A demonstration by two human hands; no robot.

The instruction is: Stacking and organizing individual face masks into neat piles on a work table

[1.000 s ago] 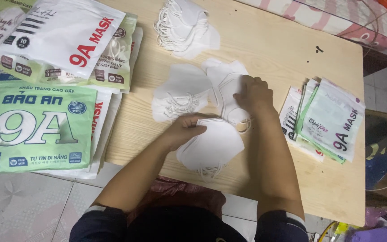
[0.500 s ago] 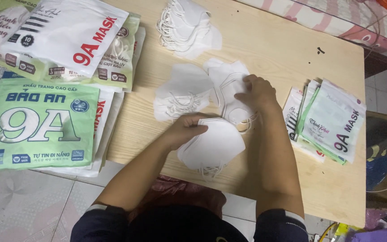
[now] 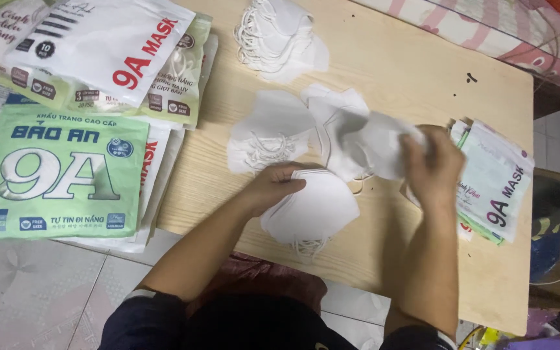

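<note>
Two bare hands worked over a pale wooden table [image 3: 422, 78]. Left hand [image 3: 279, 186]: fingers lay flat, pressing on a small stack of folded white masks [image 3: 315, 210] at the near table edge, ear loops trailing from its front. Right hand [image 3: 434, 170]: clenched on one white mask [image 3: 364, 139], lifted off the surface and blurred, just above the loose masks at table centre.

Loose white masks [image 3: 270, 133]: several, spread beside and behind the near stack, loops showing. Further pile of white masks [image 3: 277, 35]: at the far edge, well apart from both hands. Flat pouches, white and green [image 3: 497, 181]: stacked at the right edge, just beside the right hand. Large green and white packages [image 3: 59, 168]: overlapping on the left, partly overhanging the table onto the tiled floor [image 3: 27, 291].
</note>
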